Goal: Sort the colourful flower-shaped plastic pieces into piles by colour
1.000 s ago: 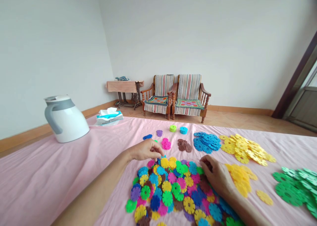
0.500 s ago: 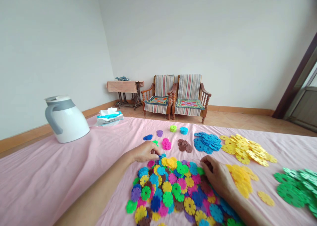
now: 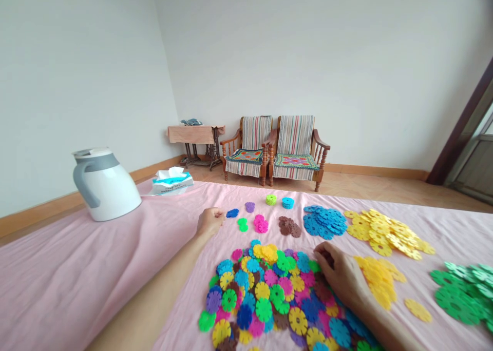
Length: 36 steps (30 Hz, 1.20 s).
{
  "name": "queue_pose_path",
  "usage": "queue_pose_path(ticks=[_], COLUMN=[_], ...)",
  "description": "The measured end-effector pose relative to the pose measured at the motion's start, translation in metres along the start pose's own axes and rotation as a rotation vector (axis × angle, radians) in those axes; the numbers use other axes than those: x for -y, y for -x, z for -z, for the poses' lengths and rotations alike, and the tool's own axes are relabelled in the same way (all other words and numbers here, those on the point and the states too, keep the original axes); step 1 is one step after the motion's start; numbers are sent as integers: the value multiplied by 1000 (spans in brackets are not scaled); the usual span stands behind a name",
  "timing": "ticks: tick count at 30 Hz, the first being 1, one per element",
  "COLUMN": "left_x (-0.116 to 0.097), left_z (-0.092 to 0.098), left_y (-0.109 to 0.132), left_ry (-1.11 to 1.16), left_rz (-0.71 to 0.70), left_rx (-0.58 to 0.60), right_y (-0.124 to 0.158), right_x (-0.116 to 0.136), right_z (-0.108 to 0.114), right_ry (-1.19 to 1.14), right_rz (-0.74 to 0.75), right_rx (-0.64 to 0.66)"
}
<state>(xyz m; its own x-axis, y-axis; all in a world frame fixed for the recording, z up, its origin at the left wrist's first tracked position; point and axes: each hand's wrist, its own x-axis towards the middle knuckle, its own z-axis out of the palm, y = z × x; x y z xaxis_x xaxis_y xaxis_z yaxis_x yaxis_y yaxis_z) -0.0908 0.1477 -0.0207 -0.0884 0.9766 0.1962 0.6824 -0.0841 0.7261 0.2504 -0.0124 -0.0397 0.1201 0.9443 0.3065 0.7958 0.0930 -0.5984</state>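
My left hand (image 3: 210,221) is closed, fingertips pinched, just left of a small pile of dark blue snowflake discs (image 3: 232,213). Whatever lies in that pinch is too small to make out. My right hand (image 3: 339,269) rests with curled fingers at the right edge of a large mixed heap of notched plastic discs (image 3: 262,290). A green disc (image 3: 314,266) lies by its fingertips; the inside of its grip is hidden. Small sorted groups lie beyond the heap: green discs (image 3: 242,225), pink discs (image 3: 261,223), purple discs (image 3: 250,207) and brown discs (image 3: 289,227).
Lime discs (image 3: 271,200) and light blue discs (image 3: 287,203) stand stacked farther back. Larger blue (image 3: 324,222), yellow (image 3: 387,233) and green discs (image 3: 462,294) form piles at right. A white jug (image 3: 111,189) and a tissue box (image 3: 171,181) stand at left on the pink cloth (image 3: 127,269).
My left hand has moved from the far edge of the mixed heap up and left to the dark blue pile, uncovering the small green discs. The right hand has stayed in place.
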Motion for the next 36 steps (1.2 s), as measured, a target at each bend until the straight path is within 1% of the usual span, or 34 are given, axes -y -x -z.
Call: queue_pose_path(ticks=[3,6,10,12,14,18,20,21,22,23,24,28,30,36], left_x=[4,4,-4,-13,-24,-49,-60,-64,-67,-69,-71,-72,-72,-74], left_z=[-3,-3,2,6,13,26,30,31,31,30,29,24,24,26], left_y=[-2,-1,3,6,12,30,39,42,45,46,48,50,51,51], left_ry=[12,2,-19,-17,-1,40,39,24,1,-25,-51,-118,-138,-87], left_rz=[27,32,-6,-50,-109,-232,-294,-325,-353,-376,-390,-411,-427,-509], left_rx=[5,21,43,99,229,635,844,929,991,1027,1034,972,959,971], right_y=[0,0,0,0,0,0,0,0,0,0,1,2,2,1], right_x=[-1,-1,-1,-1,0,0,-1,-1,-1,-1,-1,0,0,-1], right_z=[-1,-1,-1,0,0,0,0,0,0,0,0,0,1,0], right_ry=[8,11,4,3,8,18,20,20,21,21,21,22,26,20], right_rz=[2,2,7,3,-2,-3,-6,-6,-6,-6,-6,2,6,-1], right_rx=[6,15,8,11,16,24,26,25,21,17,16,17,15,13])
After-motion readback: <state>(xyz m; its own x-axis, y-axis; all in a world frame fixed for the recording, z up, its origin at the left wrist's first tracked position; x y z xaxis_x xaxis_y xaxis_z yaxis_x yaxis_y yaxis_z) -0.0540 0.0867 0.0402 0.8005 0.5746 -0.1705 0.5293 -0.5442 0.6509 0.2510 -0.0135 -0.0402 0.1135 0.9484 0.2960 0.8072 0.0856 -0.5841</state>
